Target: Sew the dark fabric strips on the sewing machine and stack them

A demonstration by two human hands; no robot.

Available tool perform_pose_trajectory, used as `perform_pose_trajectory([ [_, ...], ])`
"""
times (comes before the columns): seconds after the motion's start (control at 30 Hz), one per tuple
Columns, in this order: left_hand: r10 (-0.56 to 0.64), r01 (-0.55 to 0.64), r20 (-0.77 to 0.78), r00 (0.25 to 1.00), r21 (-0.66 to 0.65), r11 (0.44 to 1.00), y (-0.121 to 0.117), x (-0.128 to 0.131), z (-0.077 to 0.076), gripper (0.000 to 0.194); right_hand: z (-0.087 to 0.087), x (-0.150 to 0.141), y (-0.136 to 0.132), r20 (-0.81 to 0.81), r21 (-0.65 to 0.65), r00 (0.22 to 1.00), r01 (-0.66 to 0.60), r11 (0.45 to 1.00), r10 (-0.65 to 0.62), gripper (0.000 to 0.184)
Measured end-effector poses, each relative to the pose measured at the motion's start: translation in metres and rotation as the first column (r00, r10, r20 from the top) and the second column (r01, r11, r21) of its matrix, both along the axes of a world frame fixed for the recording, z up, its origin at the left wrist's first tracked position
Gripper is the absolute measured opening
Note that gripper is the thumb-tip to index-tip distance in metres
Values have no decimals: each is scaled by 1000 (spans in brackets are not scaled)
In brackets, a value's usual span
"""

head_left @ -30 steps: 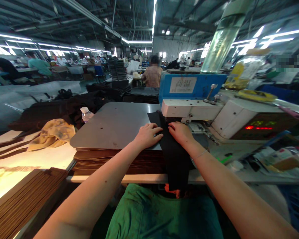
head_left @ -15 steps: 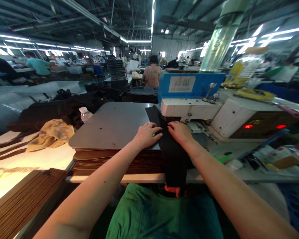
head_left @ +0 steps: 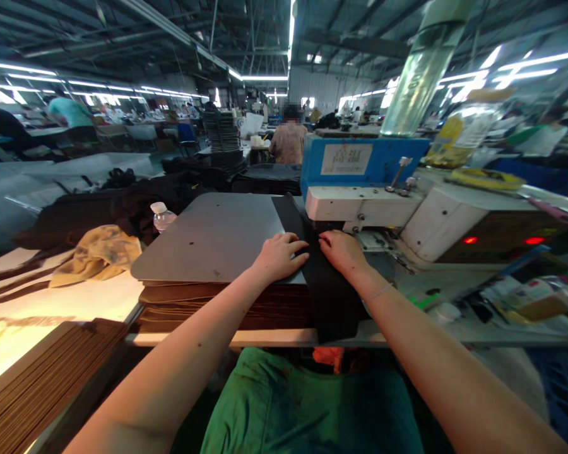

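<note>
A long black fabric strip runs across the grey work plate and under the arm of the white sewing machine. My left hand lies flat on the strip's left edge, fingers stretched toward the needle. My right hand presses flat on the strip's right side, close to the needle area. Both hands touch the strip without gripping it. The strip's near end hangs just over the table's front edge.
Stacked brown sheets lie under the grey plate, with more at the lower left. A yellow cloth and a plastic bottle sit to the left. The machine's control box and clutter lie to the right. Other people work behind.
The black strip has fed away from me under the machine: its far end reaches farther across the plate and its hanging near end is shorter. Both hands stay in place.
</note>
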State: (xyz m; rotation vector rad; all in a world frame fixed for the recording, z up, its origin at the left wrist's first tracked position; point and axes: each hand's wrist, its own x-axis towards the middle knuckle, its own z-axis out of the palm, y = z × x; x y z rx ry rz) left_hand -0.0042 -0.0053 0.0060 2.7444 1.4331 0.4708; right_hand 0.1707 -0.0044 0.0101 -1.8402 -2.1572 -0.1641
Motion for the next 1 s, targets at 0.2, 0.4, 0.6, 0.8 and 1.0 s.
perform_pose_trajectory([
  [0.2, -8, 8, 1, 1000, 19, 1000, 1, 0, -1, 36, 0, 0, 0, -4, -8, 1000, 6, 1000, -6, 28],
  [0.4, -3, 3, -3, 1000, 4, 1000, 0, 0, -1, 36, 0, 0, 1, -3, -10, 1000, -6, 1000, 6, 28],
  [0.6, 1, -1, -2, 1000, 3, 1000, 0, 0, -1, 36, 0, 0, 0, -3, -7, 1000, 0, 1000, 0, 28],
  [0.8, -5, 5, 4, 1000, 12, 1000, 0, -1, -1, 36, 0, 0, 1, -3, 6, 1000, -1, 1000, 1, 28],
  [1.0, -5, 5, 4, 1000, 5, 1000, 1, 0, -1, 36, 0, 0, 1, 0, 8, 1000, -6, 1000, 6, 27],
])
